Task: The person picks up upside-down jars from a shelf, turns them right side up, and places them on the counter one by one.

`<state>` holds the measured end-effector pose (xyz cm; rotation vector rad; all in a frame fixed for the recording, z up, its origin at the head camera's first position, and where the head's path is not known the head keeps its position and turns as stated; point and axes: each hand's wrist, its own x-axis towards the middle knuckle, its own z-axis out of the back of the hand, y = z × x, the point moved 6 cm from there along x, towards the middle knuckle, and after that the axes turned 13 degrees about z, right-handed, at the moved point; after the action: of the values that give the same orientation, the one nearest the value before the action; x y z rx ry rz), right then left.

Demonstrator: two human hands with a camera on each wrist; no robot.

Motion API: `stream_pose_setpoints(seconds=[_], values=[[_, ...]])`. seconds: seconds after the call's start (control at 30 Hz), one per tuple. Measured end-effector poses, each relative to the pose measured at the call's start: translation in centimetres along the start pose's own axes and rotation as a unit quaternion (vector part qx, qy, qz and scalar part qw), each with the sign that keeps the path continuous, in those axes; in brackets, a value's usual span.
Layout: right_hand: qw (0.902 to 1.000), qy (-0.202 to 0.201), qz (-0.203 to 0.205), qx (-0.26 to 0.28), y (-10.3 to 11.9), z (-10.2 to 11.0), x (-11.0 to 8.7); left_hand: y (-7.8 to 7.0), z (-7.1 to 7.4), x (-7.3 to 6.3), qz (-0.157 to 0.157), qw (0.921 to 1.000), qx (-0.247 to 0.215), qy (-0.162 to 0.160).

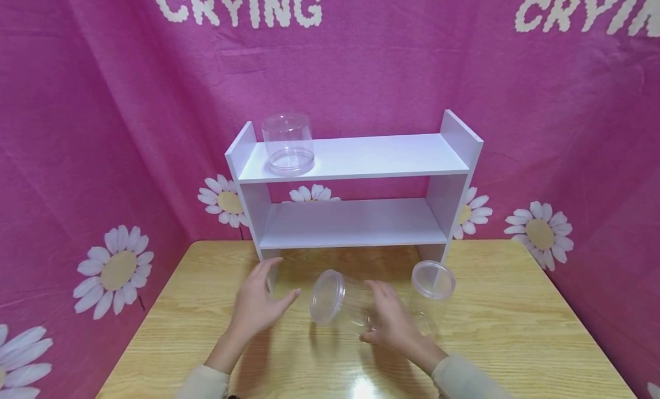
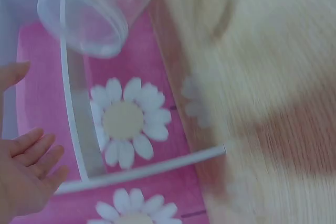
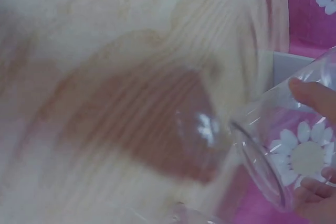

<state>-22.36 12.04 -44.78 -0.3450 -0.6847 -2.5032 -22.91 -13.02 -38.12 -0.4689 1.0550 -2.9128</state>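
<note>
My right hand grips a clear plastic jar around its base end and holds it tilted on its side over the table. The jar's round lid faces left, toward my left hand. That hand holds nothing; its fingers and thumb are spread apart near the shelf's left foot. In the right wrist view, thumb and fingers lie on opposite sides of the jar. A second clear jar stands upright with its lid on, just right of my right hand, which partly hides it.
A white two-tier shelf stands at the back of the wooden table. On its top board, at the left end, sits a wide clear container with its thick ring at the bottom. A pink daisy-print cloth hangs behind and at both sides.
</note>
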Motion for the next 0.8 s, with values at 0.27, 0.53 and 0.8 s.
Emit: stream_pose_setpoints(seconds=[0.27,0.53,0.8], values=[[0.9967,-0.024,-0.023,0.074,-0.9,-0.9,-1.1,3.2,2.5,3.0,0.092,0.9849,-0.145,-0.023],[0.9914,-0.060,-0.033,0.111,-1.4,-1.5,-1.7,5.1,3.9,5.9,0.163,0.9371,-0.303,-0.056],[0.9855,-0.088,-0.053,0.135,-2.2,-2.2,-2.3,6.0,3.3,8.1,0.182,0.8955,-0.406,-0.001]])
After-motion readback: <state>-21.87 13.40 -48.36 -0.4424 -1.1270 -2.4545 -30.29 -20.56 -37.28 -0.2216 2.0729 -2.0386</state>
